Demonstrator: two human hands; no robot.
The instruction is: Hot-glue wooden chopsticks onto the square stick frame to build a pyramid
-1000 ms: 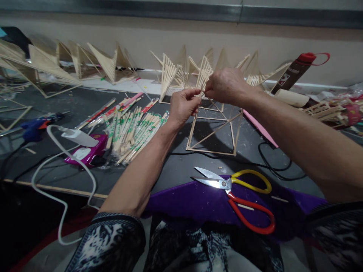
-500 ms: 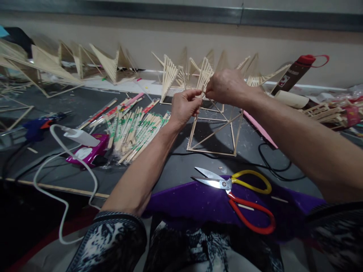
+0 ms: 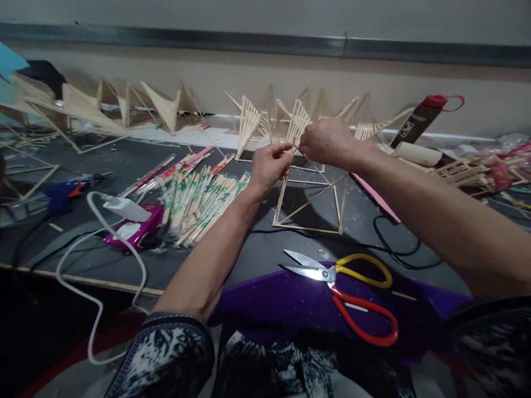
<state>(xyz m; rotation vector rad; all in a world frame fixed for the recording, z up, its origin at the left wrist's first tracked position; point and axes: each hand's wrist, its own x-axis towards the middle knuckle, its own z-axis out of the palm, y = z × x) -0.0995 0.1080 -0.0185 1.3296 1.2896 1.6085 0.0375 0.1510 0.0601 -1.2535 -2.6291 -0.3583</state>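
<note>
A frame of thin wooden sticks (image 3: 307,228) stands on the dark table, with slanting sticks rising from its square base. My left hand (image 3: 269,167) pinches the frame's upper end, thumb and forefinger pressed together. Right beside those fingertips, my right hand (image 3: 329,142) is closed in a pinch at the same spot. Whatever lies between its fingers is too small and too hidden to name. Scissors (image 3: 326,273) with one yellow and one red handle lie spread apart nearer to me, partly on a purple cloth (image 3: 257,301).
Wrapped chopsticks (image 3: 199,199) lie left of the frame, near a magenta power strip (image 3: 139,224) with a white plug and cable. A blue glue gun (image 3: 62,196) sits farther left. Finished stick models (image 3: 166,108) line the wall. A brown bottle (image 3: 418,121) leans at the right.
The whole view has shifted, so the table sits slightly lower in the picture. Both hands stay together at the frame's upper end, with barely any change in their pinch.
</note>
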